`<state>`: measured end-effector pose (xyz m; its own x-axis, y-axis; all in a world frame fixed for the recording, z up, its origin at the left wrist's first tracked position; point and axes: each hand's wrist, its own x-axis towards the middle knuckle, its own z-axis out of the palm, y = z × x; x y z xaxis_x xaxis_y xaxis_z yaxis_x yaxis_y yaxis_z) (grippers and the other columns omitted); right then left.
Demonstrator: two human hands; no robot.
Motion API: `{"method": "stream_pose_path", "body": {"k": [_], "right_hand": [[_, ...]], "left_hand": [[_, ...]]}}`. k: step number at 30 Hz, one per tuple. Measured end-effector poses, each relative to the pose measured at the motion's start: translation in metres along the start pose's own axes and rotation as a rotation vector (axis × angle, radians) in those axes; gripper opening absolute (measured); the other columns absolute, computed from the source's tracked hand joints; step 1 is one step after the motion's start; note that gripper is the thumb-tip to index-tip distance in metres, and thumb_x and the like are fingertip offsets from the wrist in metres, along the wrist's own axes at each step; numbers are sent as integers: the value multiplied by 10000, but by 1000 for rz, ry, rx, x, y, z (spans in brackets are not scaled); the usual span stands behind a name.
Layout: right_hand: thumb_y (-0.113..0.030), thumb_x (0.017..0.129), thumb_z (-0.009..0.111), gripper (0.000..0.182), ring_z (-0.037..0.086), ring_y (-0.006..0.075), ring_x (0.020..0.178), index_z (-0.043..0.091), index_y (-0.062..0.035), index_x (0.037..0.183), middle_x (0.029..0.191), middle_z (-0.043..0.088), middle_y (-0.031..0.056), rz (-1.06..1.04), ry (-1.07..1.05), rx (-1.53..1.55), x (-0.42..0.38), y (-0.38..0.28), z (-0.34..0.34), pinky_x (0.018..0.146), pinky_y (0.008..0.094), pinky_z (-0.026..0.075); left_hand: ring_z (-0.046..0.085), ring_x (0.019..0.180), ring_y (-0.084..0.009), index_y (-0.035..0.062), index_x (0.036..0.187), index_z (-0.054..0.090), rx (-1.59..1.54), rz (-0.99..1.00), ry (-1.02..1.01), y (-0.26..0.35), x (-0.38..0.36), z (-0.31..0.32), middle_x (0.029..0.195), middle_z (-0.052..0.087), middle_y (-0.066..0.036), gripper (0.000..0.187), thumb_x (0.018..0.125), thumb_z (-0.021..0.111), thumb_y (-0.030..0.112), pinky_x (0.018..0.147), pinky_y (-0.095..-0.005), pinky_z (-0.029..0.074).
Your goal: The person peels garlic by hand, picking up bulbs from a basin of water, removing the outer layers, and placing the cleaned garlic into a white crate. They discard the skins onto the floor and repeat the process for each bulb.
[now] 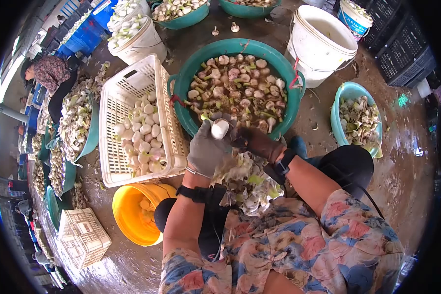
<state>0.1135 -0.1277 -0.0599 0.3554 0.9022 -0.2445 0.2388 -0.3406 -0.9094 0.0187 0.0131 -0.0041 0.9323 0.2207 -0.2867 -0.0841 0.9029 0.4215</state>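
left hand (208, 149) in grey glove is gripping a peeled white garlic bulb (219, 129) at its fingertips. right hand (257, 142) in brown glove is sitting just beside it, curled closed; contents unclear.

My left hand (208, 149) is raised in front of me in a grey glove, palm turned toward me, fingers curled closed around something small held at the fingertips. A dark strap circles that wrist, and the bare forearm runs down toward my lap, elbow bent. My right hand (256, 142) wears a dark brown glove and sits just beside the left, its fingers closed and pointing toward the left fingertips, the two hands touching. A black band wraps the right wrist. That forearm is bare too, angled down and out to a flowered sleeve.
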Motion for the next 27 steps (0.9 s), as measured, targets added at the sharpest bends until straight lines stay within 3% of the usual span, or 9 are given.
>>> {"method": "stream_pose_path", "body": {"k": [5, 10, 12, 13, 15, 20, 22, 23, 27], "right_hand": [[-132, 863, 548, 359, 584, 124, 926, 470, -30, 1198, 1066, 586, 48, -60, 118, 1023, 5, -22, -12, 782, 279, 499], [-107, 836, 558, 214, 570, 122, 852, 591, -16, 1027, 958, 614, 69, -133, 202, 663, 48, -18, -5, 743, 260, 476], [-36, 805, 526, 172, 557, 120, 777, 595, -11, 960, 898, 613, 52, 34, 103, 1056, 78, 2, 1, 697, 257, 468], [-25, 785, 518, 150, 543, 129, 719, 593, -15, 915, 825, 606, 47, -213, 112, 694, 93, 12, 7, 667, 282, 459], [-38, 785, 523, 156, 553, 146, 721, 593, -19, 923, 814, 609, 63, -137, 11, 479, 105, 11, 1, 667, 298, 458], [-148, 794, 591, 304, 571, 334, 944, 551, -2, 1057, 1082, 558, 207, 311, 295, -530, 179, 22, -41, 713, 410, 482], [-163, 796, 583, 357, 549, 347, 991, 523, -3, 1110, 1156, 512, 195, 369, 112, -973, 198, 25, -55, 722, 441, 492], [-114, 796, 559, 412, 625, 292, 736, 454, -36, 1186, 792, 627, 129, 50, 329, -1207, 223, 90, -47, 605, 410, 500], [-160, 813, 566, 244, 631, 264, 733, 580, -6, 1002, 792, 628, 126, 187, 91, -1099, 228, 59, -67, 613, 374, 510]], "left_hand": [[556, 1000, -305, -3, 1151, 481, 120, 1, 61, 10, 11, -22, 1108, 551, -182, 320, 947, 388, 225, 820, -416, 493], [560, 954, -284, -1, 1111, 502, 596, 13, 120, 29, 14, -23, 1042, 552, -142, 262, 931, 441, 179, 810, -407, 500], [558, 945, -279, 5, 1113, 497, 462, 41, 201, 51, 18, -44, 1044, 548, -135, 275, 926, 455, 203, 812, -418, 496], [556, 940, -279, 13, 1089, 504, 873, 319, 17, 67, 17, -48, 1051, 550, -137, 272, 930, 450, 226, 798, -426, 503], [552, 984, -287, 17, 1076, 485, 78, 369, 88, 105, 17, -43, 1059, 555, -137, 336, 924, 456, 315, 859, -413, 483], [357, 1223, -305, -98, 1337, 157, -187, 648, 349, 143, 2, -49, 1312, 329, -237, 900, 810, 577, 499, 1071, -402, 274], [464, 1121, -332, -53, 1275, 298, -154, 562, 469, 132, 12, -50, 1190, 461, -219, 696, 848, 553, 435, 996, -434, 367], [491, 1076, -309, -43, 1235, 352, -20, 510, 435, 125, 16, -54, 1144, 492, -195, 604, 872, 524, 409, 962, -421, 393], [553, 965, -233, 7, 1176, 453, 302, 320, 371, 95, 29, -41, 1076, 551, -124, 378, 916, 470, 282, 830, -355, 464]]}}
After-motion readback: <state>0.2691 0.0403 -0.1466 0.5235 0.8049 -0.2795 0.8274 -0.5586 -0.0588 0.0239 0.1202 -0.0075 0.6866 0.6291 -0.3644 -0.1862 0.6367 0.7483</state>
